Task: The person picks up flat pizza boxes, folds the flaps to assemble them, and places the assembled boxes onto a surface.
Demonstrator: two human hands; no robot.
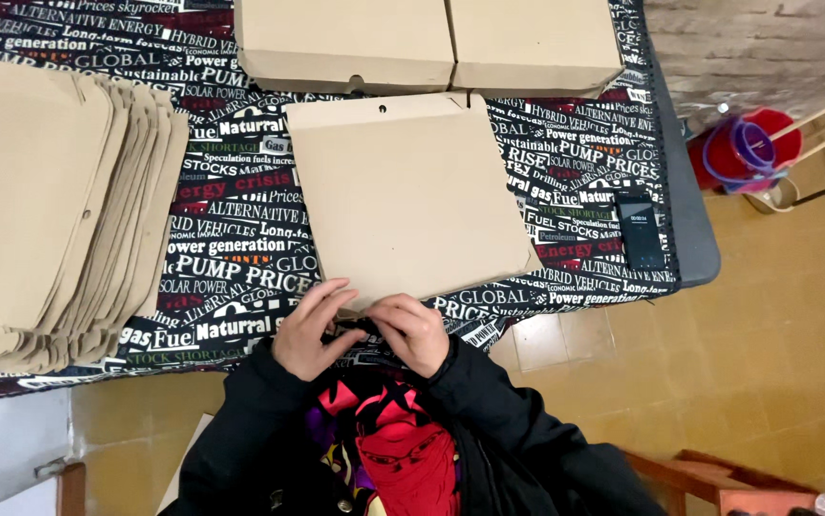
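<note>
A flat brown cardboard box (403, 196) lies closed in the middle of the table, a small hole near its far edge. My left hand (307, 330) and my right hand (414, 330) meet at its near edge, fingers curled and pinching the front flap between them. Both sleeves are black.
A fanned stack of flat cardboard blanks (40, 210) covers the table's left side. Two folded boxes (431, 43) sit at the far edge. A black phone (640, 229) lies at the right, on the printed black tablecloth (240, 239). A red bucket (747, 148) stands on the tiled floor.
</note>
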